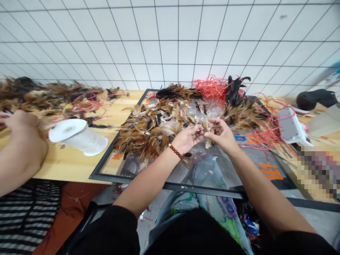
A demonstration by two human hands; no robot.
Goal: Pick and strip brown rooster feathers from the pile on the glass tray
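My left hand (187,139), with a dark red bead bracelet (175,151) at the wrist, is closed in a pinch. Facing it, my right hand (222,136) also has thumb and fingers drawn together. Between the fingertips are small pale, fluffy feathers (208,142); their quill ends are too small to make out. Just left of my hands spreads a large pile of brown feathers (145,132). Beyond my right hand lies a bunch of brown feathers (245,115), with black feathers (235,92) standing up behind it.
Beneath the work is a black-framed glass panel (159,185). Red plastic string (212,88) is heaped at the back. A blue cutter (240,138) lies right of my hand, near a white device (289,124). A white spool (79,136) and a co-worker's arm (21,152) are at left.
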